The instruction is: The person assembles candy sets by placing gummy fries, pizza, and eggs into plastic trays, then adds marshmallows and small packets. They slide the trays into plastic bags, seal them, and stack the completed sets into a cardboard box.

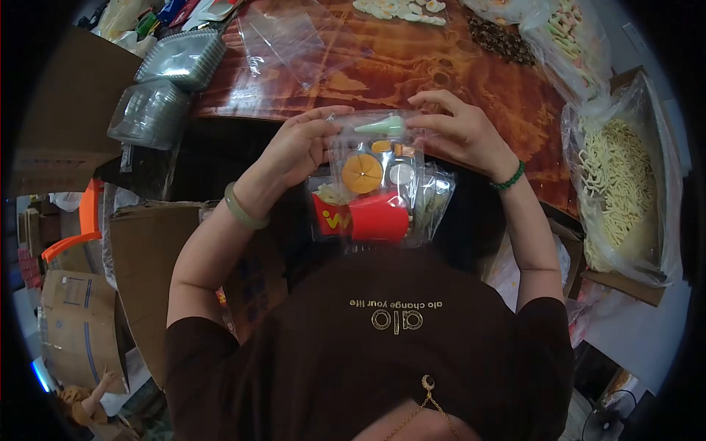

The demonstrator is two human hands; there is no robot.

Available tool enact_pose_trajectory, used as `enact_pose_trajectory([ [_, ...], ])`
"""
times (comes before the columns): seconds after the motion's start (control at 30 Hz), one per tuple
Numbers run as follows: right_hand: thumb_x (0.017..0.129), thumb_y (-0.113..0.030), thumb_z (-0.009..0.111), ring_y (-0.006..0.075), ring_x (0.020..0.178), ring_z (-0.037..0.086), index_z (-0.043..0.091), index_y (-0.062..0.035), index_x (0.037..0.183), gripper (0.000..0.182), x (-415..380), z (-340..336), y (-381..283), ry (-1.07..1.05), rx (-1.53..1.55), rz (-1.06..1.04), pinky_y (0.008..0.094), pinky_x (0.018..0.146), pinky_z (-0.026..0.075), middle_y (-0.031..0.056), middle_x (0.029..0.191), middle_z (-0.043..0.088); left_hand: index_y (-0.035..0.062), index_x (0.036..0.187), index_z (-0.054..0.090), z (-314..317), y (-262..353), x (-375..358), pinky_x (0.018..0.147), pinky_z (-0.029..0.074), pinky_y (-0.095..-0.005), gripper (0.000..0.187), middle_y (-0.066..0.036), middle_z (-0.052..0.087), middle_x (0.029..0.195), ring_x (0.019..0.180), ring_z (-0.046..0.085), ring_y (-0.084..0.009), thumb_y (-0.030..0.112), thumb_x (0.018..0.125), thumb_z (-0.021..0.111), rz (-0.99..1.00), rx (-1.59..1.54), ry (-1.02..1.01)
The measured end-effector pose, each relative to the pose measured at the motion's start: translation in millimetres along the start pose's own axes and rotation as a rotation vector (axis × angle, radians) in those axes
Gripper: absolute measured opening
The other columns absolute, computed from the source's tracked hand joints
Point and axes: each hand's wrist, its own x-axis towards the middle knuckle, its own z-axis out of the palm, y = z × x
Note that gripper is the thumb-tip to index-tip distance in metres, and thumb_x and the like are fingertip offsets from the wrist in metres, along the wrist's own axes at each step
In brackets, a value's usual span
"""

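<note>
A clear plastic bag point(340, 165) hangs between my hands at the table's near edge. Inside it are a pale green cone point(384, 126), an orange disc with segment lines point(361, 173), a white disc point(401, 174) and a red fries carton point(379, 217). My left hand point(303, 143) pinches the bag's upper left corner. At the upper right corner, my right hand point(457, 131) grips the bag between thumb and fingers, close to the cone. Behind and below, on my lap, lie more filled clear bags, one with a red and yellow carton point(328, 213).
Clear plastic boxes point(176, 62) are stacked at the table's left. Flat clear bags point(283, 44) lie on the wooden table point(390, 66). White pieces point(401, 10) and brown pieces point(501, 40) sit farther back. At right stands a lined box of pale noodle-like strands point(618, 184). Cardboard boxes point(81, 316) flank me.
</note>
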Motion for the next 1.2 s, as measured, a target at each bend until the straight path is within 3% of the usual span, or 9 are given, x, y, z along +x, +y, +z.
enact_pose_trajectory([
  [0.33, 0.079, -0.004, 0.064, 0.0208, 0.081, 0.064, 0.062, -0.0076, 0.094, 0.016, -2, 14, 8, 0.188, -0.051, -0.074, 0.0281, 0.066, 0.053, 0.0055, 0.097, 0.063, -0.0041, 0.124, 0.044, 5, -13, 2, 0.090, 0.051, -0.0338, 0.041, -0.015, 0.059, 0.114, 0.104, 0.061, -0.0221, 0.001, 0.087, 0.060, 0.015, -0.015, -0.043],
  [0.5, 0.089, -0.001, 0.054, 0.0075, 0.070, 0.055, 0.058, -0.0027, 0.091, 0.005, 7, 24, -4, 0.494, 0.448, 0.333, 0.0207, 0.061, 0.046, 0.0024, 0.083, 0.061, -0.0020, 0.125, 0.045, 24, -20, -9, 0.093, 0.050, -0.0356, 0.050, -0.016, 0.061, 0.114, 0.106, 0.061, -0.0236, -0.010, 0.079, 0.063, 0.069, 0.246, -0.142],
  [0.6, 0.094, -0.007, 0.051, 0.0042, 0.067, 0.052, 0.058, -0.0019, 0.091, 0.009, 22, 5, -4, 0.632, 0.611, 0.341, 0.0196, 0.060, 0.044, -0.0001, 0.083, 0.061, -0.0031, 0.121, 0.048, 33, -10, -20, 0.089, 0.052, -0.0305, 0.045, -0.012, 0.064, 0.106, 0.100, 0.063, -0.0192, -0.007, 0.080, 0.064, 0.102, 0.227, -0.124],
  [0.83, 0.095, -0.032, 0.055, 0.0008, 0.055, 0.042, 0.064, -0.0079, 0.099, 0.026, 37, -66, 12, 0.591, 0.824, 0.498, 0.0143, 0.046, 0.029, -0.0034, 0.076, 0.059, -0.0033, 0.117, 0.055, 61, 65, -25, 0.078, 0.054, -0.0269, 0.035, -0.008, 0.066, 0.100, 0.088, 0.065, -0.0148, -0.006, 0.082, 0.060, 0.734, 0.372, -0.021],
  [0.9, 0.095, -0.032, 0.054, 0.0006, 0.055, 0.040, 0.064, -0.0066, 0.100, 0.028, 35, -75, 10, 0.407, 0.989, 0.495, 0.0151, 0.043, 0.027, -0.0031, 0.076, 0.059, -0.0036, 0.112, 0.057, 58, 65, -9, 0.074, 0.053, -0.0264, 0.030, -0.009, 0.067, 0.099, 0.084, 0.064, -0.0127, -0.005, 0.082, 0.060, 1.233, 0.719, 0.122],
  [0.93, 0.094, -0.032, 0.056, 0.0007, 0.051, 0.039, 0.064, -0.0057, 0.095, 0.028, 35, -70, 2, 0.300, 1.023, 0.558, 0.0152, 0.043, 0.027, -0.0019, 0.074, 0.061, -0.0014, 0.109, 0.060, 58, 60, -1, 0.074, 0.052, -0.0294, 0.031, -0.010, 0.066, 0.097, 0.085, 0.065, -0.0165, -0.007, 0.079, 0.061, 1.307, 0.935, 0.258],
  [1.0, 0.094, -0.031, 0.057, 0.0004, 0.047, 0.041, 0.064, -0.0048, 0.093, 0.027, 35, -53, 2, 0.162, 1.073, 0.699, 0.0143, 0.040, 0.029, -0.0002, 0.073, 0.063, 0.0019, 0.108, 0.062, 58, 55, 23, 0.076, 0.051, -0.0326, 0.035, -0.011, 0.064, 0.099, 0.091, 0.063, -0.0231, -0.009, 0.075, 0.060, 1.650, 1.332, 0.185],
  [1.1, 0.093, -0.030, 0.057, 0.0005, 0.046, 0.043, 0.063, -0.0055, 0.094, 0.025, 40, -20, 21, 0.281, 1.186, 0.870, 0.0131, 0.038, 0.031, 0.0003, 0.073, 0.063, 0.0025, 0.109, 0.062, 43, 24, 62, 0.082, 0.049, -0.0366, 0.038, -0.012, 0.061, 0.109, 0.099, 0.060, -0.0286, -0.009, 0.072, 0.061, 1.611, 1.379, 0.057],
  [1.2, 0.093, -0.028, 0.057, 0.0010, 0.044, 0.041, 0.062, -0.0065, 0.096, 0.022, 30, 3, 65, 0.093, 1.227, 0.802, 0.0134, 0.038, 0.030, 0.0009, 0.076, 0.064, 0.0036, 0.112, 0.060, 26, -1, 85, 0.087, 0.047, -0.0383, 0.041, -0.011, 0.059, 0.114, 0.104, 0.057, -0.0295, -0.007, 0.072, 0.062, 1.496, 1.458, -0.059],
])
